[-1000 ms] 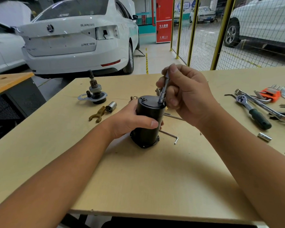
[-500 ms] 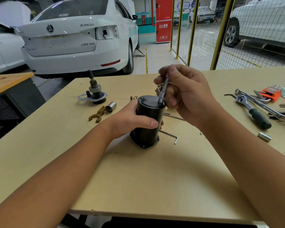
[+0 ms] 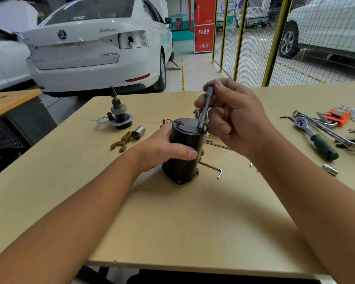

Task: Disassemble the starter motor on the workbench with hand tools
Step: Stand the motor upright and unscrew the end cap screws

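The black cylindrical starter motor body [image 3: 184, 140] stands upright on the workbench [image 3: 172, 222]. My left hand [image 3: 162, 149] grips its side, thumb across the front. My right hand [image 3: 234, 117] pinches a silver socket extension [image 3: 205, 108] that stands slightly tilted on a fastener at the right of the motor's top cap. A second bolt [image 3: 179, 123] sticks up on the cap's left side. The drive pinion assembly [image 3: 119, 115], a brass shift fork [image 3: 121, 142] and a small metal cylinder [image 3: 138, 132] lie at the back left.
A bent hex key [image 3: 212, 169] lies just right of the motor base. A green-handled ratchet [image 3: 316, 138], wrenches [image 3: 332, 134], an orange hex key set [image 3: 336, 115] and a loose socket [image 3: 330, 170] sit at the right. A white car [image 3: 94, 44] is parked beyond the bench.
My right hand's fingers have shifted on the extension, exposing more of its top end. The motor and my left hand have stayed put.
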